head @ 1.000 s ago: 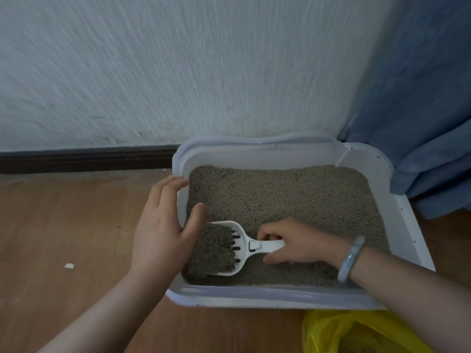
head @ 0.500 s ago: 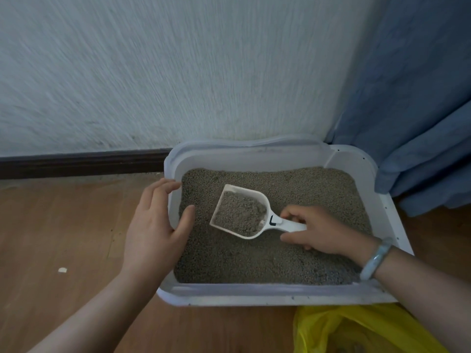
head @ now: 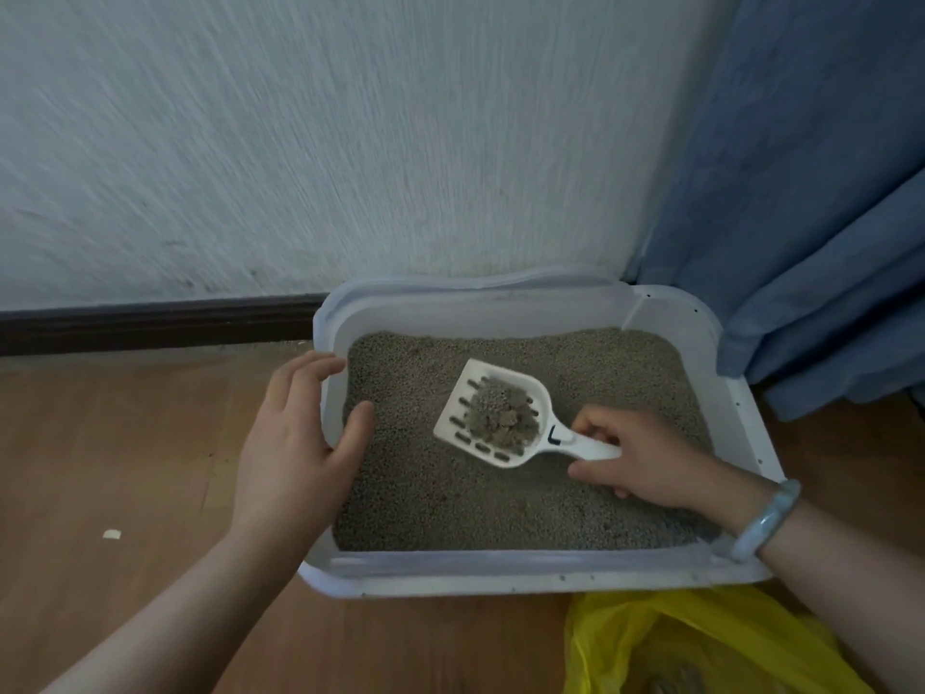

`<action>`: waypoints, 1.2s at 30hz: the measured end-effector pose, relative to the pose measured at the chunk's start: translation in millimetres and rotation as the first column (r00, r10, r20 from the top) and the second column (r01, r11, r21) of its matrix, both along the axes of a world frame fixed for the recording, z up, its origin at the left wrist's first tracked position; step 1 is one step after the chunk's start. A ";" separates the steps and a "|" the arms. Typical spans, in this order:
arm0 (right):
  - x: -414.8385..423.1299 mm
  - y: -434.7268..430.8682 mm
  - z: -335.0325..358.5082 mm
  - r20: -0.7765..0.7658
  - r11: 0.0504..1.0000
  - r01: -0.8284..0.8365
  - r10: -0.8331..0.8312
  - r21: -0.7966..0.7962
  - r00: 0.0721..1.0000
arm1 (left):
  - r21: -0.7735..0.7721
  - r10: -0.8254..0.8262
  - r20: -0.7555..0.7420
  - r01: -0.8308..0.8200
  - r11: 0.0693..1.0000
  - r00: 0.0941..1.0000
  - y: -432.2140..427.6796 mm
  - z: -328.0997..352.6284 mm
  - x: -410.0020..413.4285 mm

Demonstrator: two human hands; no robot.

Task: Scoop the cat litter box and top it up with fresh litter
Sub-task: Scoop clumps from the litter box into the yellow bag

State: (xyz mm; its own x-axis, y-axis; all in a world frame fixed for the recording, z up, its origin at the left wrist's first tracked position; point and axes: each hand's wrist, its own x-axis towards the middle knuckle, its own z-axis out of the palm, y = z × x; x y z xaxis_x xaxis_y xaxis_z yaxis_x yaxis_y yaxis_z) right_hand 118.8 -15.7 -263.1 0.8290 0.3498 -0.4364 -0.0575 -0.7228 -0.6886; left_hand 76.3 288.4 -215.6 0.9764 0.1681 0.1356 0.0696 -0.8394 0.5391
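Note:
A white litter box (head: 510, 573) filled with grey-brown litter (head: 440, 498) stands on the floor against the wall. My right hand (head: 635, 458) grips the handle of a white slotted scoop (head: 493, 413), held just above the litter near the middle of the box. A small heap of darker clumps (head: 503, 415) lies in the scoop's bowl, with several slots showing bare. My left hand (head: 295, 443) clasps the box's left rim, fingers outside and thumb inside on the litter.
A yellow plastic bag (head: 701, 648) lies open on the wooden floor just in front of the box's right corner. Blue curtain (head: 811, 217) hangs at the right, touching the box's far corner. A small white scrap (head: 111, 534) lies on the floor at left.
The scoop rose out of the litter by the left wall and moved toward the middle. Loose litter has sifted out through the slots, leaving clumps in it. My left hand stayed on the rim.

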 end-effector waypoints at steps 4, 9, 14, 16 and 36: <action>-6.3 -5.7 5.9 -0.017 1.000 0.005 -0.005 -0.014 1.000 | 0.014 0.002 0.000 -0.002 1.000 1.000 -0.9 0.9 -0.3; -13.8 -14.0 14.9 -0.065 0.998 0.042 -0.045 -0.038 0.997 | 0.043 -0.010 -0.007 0.010 0.999 1.000 -0.6 0.8 -0.9; -25.9 -11.6 21.8 -0.095 0.997 0.051 -0.057 -0.064 0.994 | 0.071 -0.024 -0.020 0.025 0.997 1.000 -0.3 -0.5 -2.2; -26.8 -11.4 26.0 -0.102 0.996 0.076 -0.080 -0.041 0.992 | 0.075 -0.026 -0.033 0.028 0.997 0.999 -0.2 -1.2 -4.8; -91.9 -90.2 89.1 -0.172 0.945 0.252 -0.218 0.209 0.961 | 0.235 -0.442 -0.072 0.446 0.864 0.894 -61.9 5.7 -50.0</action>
